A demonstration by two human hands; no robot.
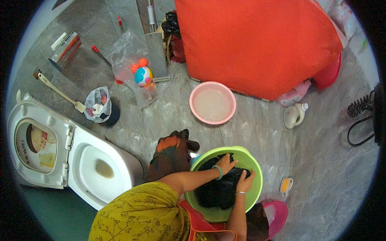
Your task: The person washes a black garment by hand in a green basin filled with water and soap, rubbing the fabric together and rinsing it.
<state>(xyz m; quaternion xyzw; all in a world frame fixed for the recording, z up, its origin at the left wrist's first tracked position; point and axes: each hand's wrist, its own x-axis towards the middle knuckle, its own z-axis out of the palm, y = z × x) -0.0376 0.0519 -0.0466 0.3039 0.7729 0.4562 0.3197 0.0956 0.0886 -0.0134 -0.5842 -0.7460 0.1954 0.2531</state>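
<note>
A large green plastic basin stands on the floor before me, with a wet black cloth or garment lying in it. My left hand, its wrist wearing a green bangle, is on the upper part of the black fabric. A silver bracelet circles my right wrist, and my right hand grips a bunched edge of the fabric near the basin's right side. The exact hold of the left fingers is hard to make out.
A pink basin of cloudy water is beyond the green one. An open toilet and a lined trash bin stand at left. Right lie a detergent jug, a brush and a magenta basin. A red cover hangs at the top.
</note>
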